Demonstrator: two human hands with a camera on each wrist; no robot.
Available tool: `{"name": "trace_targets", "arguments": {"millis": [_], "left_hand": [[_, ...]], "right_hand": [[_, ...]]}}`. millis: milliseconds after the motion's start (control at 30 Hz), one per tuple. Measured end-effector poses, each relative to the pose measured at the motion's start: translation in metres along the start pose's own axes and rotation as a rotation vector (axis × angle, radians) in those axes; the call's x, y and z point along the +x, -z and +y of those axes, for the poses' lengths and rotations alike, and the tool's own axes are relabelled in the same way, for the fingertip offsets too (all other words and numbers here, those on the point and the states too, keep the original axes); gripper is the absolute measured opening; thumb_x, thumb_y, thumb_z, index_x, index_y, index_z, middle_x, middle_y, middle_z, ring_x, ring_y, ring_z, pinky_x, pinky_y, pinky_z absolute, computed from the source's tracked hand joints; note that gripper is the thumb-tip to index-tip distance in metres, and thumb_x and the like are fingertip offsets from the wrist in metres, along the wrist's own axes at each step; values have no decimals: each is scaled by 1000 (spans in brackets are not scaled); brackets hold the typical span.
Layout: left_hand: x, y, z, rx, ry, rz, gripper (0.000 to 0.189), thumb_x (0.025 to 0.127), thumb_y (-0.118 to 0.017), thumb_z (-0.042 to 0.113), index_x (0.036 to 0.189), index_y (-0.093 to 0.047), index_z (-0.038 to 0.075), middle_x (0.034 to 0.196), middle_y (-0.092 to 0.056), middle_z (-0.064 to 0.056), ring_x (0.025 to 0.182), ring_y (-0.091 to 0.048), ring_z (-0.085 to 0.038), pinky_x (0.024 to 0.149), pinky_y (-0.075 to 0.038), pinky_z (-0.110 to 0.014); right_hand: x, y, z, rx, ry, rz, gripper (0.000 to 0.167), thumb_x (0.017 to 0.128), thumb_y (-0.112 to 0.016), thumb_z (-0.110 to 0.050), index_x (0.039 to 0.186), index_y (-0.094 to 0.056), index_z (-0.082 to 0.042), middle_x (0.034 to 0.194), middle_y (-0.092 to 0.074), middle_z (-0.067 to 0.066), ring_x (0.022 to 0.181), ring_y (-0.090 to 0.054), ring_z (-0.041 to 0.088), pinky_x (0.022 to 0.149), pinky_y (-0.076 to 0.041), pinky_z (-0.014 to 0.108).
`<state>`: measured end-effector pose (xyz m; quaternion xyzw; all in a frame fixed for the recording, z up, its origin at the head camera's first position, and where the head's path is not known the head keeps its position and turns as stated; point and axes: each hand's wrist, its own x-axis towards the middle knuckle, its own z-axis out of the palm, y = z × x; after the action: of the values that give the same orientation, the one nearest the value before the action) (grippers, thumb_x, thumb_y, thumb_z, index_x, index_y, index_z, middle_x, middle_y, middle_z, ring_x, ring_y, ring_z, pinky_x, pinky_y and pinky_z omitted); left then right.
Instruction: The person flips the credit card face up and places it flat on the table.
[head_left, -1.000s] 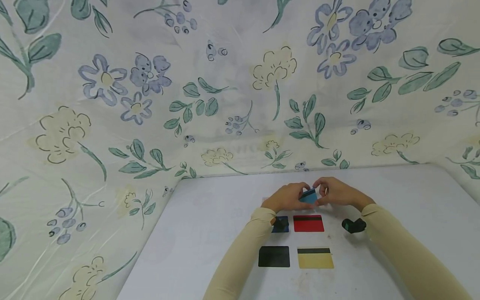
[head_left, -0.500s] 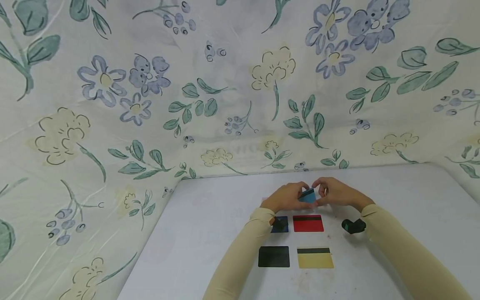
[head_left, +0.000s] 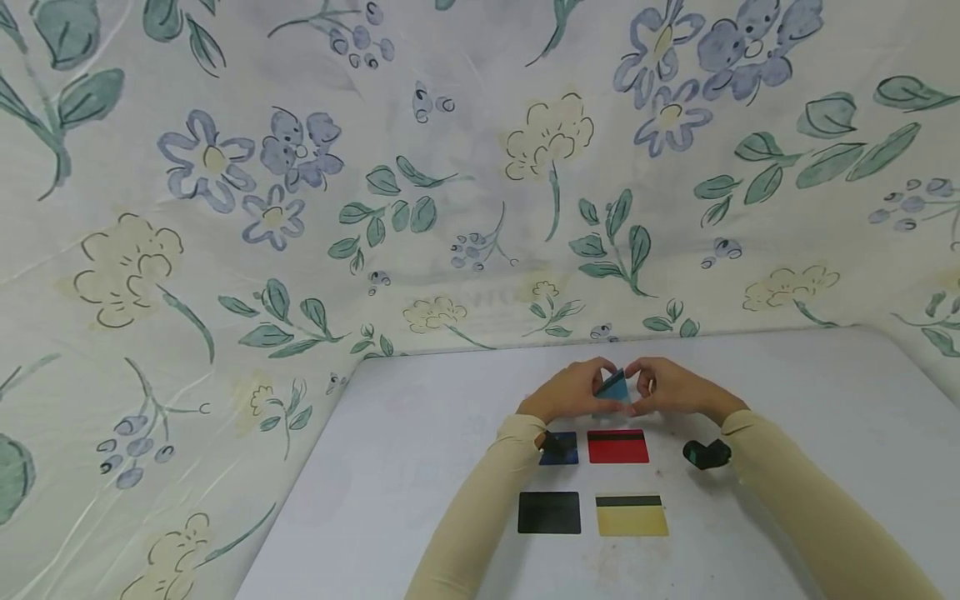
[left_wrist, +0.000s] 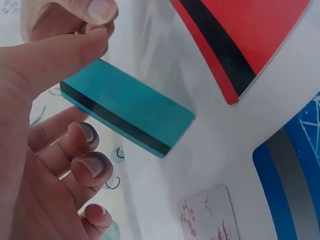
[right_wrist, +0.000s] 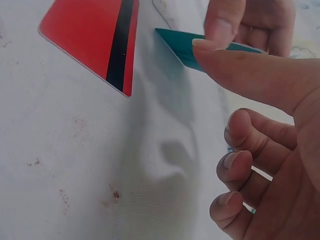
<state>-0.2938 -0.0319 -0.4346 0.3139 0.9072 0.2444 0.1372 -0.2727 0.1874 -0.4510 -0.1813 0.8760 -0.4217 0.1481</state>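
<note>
A teal-blue card with a dark stripe (head_left: 612, 390) is held up off the table between both hands, tilted, one edge raised. My left hand (head_left: 567, 392) pinches it by its left side; the thumb lies across the card in the left wrist view. My right hand (head_left: 681, 387) pinches its right end, thumb against the card (right_wrist: 191, 51) in the right wrist view, the other fingers loosely curled. Just nearer than the hands lie a red card with a black stripe (head_left: 618, 447) and a blue card (head_left: 560, 448), the latter partly covered by the left wrist's gear.
Closer to me lie a black card (head_left: 549, 512) and a gold card with a dark stripe (head_left: 632, 516). A pale card with a pink floral print (left_wrist: 209, 214) lies near the left hand. Behind the white table (head_left: 420, 467) hangs a flowered cloth (head_left: 480, 167).
The teal card has tipped, its striped edge now slanting more steeply up to the right. My left hand has shifted slightly left; the right hand has barely moved.
</note>
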Motion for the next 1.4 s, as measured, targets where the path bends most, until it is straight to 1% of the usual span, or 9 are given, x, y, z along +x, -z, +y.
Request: {"name": "trace_targets", "arguments": {"millis": [267,500,767,1067,1300,1400], "left_hand": [[-3,3,-1,-37,-11,1,60,92,-78,35,142,-53,14,93,-58,-1,77,-52,-9,64,-43,-19],[-5,4,-1,-82,-6,5,60,91,-78,36,142,-52,15,91,-52,0,74,-48,-8,61,-40,-20],[-6,5,-1,-73,-7,10,61,91,-78,38,143,-52,17,97,-56,-4,76,-49,-9,62,-42,-20],[-6,5,-1,-70,-29,20,61,92,-77,39,142,-51,16,95,-55,0,77,-50,-8,61,-43,-19],[-7,4,1,-70,-23,22,60,92,-76,38,142,-51,17,98,-58,-4,79,-52,-10,62,-45,-19],[-7,4,2,-64,-32,27,60,93,-76,38,143,-51,16,98,-58,-4,78,-52,-10,62,-44,-19]], "right_hand": [[0,-5,-5,-6,-18,-5,67,83,-86,-18,134,-51,8,86,-57,6,81,-52,19,71,-47,33],[1,-9,-5,-6,0,-17,66,83,-85,-16,134,-51,9,85,-57,6,80,-52,19,72,-46,33],[5,-12,-3,-8,-16,-35,70,83,-86,-17,137,-50,9,85,-58,6,81,-53,19,73,-46,33],[5,-17,-7,-38,-26,-31,72,81,-87,-18,136,-50,9,85,-59,6,81,-53,18,74,-46,32],[6,-19,-8,-35,-41,-31,74,81,-87,-18,138,-48,10,86,-60,6,81,-54,18,75,-47,32],[7,-20,-8,-33,-40,-27,72,81,-88,-17,137,-50,9,86,-60,6,81,-54,18,75,-47,32]]}}
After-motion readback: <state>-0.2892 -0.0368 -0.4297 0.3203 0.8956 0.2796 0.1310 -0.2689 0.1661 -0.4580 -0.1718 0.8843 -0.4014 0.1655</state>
